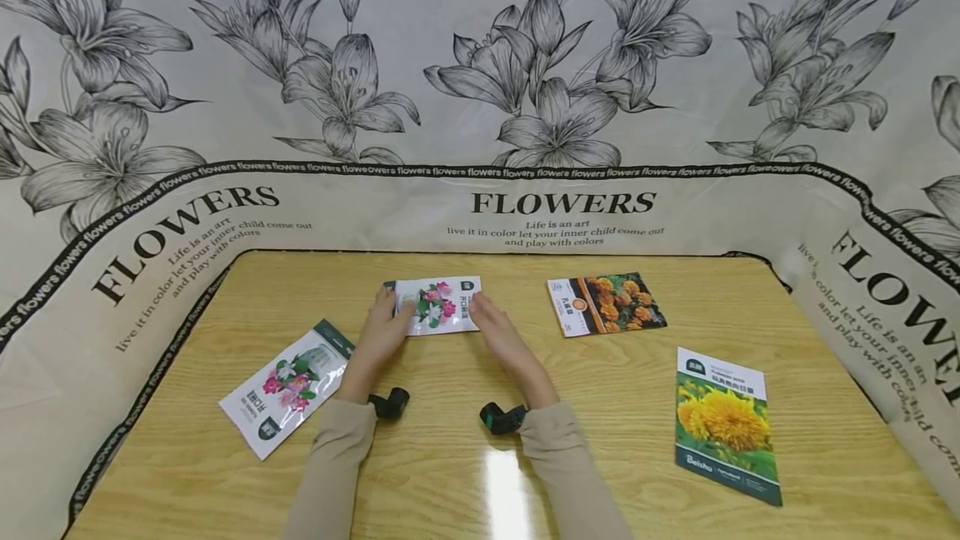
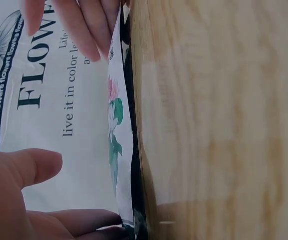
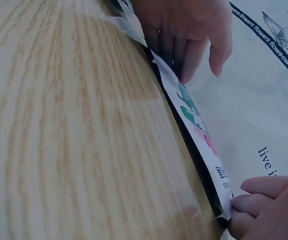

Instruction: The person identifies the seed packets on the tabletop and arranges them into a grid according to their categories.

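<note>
A white seed packet with pink flowers [image 1: 438, 305] lies sideways near the back middle of the table. At its left end, the left hand [image 1: 384, 328] touches the edge with its fingers, thumb raised over the packet. Against the right end rest the fingers of the right hand [image 1: 501, 335]. Seen from the left wrist, the packet [image 2: 118, 120] lies nearly flat, fingertips of the left hand [image 2: 13, 200] at its near end, thumb held off. In the right wrist view the right hand [image 3: 274, 205] has slightly bent fingertips at the packet's end [image 3: 224, 195], thumb apart.
Another pink-flower packet [image 1: 288, 390] lies slanted left of the left forearm. An orange-flower packet [image 1: 606, 304] is at the back right, and a yellow-flower packet [image 1: 723, 423] lies further right and nearer. Flower-printed cloth [image 1: 360, 215] borders the wooden table [image 1: 435, 473] behind and on both sides.
</note>
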`<action>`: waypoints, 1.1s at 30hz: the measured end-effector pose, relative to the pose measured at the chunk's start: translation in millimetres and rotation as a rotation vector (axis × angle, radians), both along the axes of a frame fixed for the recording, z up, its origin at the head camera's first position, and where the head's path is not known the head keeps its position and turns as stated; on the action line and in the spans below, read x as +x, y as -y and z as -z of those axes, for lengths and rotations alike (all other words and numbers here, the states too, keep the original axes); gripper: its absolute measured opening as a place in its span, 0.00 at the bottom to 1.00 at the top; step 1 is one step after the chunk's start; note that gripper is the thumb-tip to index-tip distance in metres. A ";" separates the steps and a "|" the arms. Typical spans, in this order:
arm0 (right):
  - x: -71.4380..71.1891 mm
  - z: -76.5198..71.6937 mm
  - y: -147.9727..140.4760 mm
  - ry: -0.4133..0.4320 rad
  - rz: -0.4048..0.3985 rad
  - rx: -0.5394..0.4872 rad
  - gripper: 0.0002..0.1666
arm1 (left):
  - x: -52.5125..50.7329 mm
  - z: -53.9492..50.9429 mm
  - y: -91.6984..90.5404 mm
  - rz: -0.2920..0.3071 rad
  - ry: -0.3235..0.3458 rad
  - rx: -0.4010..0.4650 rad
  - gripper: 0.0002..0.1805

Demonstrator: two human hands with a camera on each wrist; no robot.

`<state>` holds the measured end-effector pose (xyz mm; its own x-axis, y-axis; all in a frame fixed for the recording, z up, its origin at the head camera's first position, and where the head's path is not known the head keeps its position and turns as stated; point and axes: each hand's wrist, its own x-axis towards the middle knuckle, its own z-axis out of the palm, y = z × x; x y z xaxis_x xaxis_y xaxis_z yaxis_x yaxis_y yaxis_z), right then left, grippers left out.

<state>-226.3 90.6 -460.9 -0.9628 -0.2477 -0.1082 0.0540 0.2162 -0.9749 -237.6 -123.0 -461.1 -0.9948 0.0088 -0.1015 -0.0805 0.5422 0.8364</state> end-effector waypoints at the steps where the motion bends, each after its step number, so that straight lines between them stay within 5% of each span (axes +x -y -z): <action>1: 0.1 -0.3 -0.2 0.003 -0.007 0.006 0.37 | -0.2 -0.1 -0.3 0.006 0.002 -0.012 0.38; 13: -3.3 -3.8 2.6 -0.001 -0.044 0.073 0.37 | 3.3 -7.4 -4.4 0.119 -0.015 -0.223 0.41; 33: -22.0 -3.6 -1.1 -0.004 -0.060 0.159 0.35 | 13.8 -11.4 -23.6 0.089 0.002 -0.369 0.46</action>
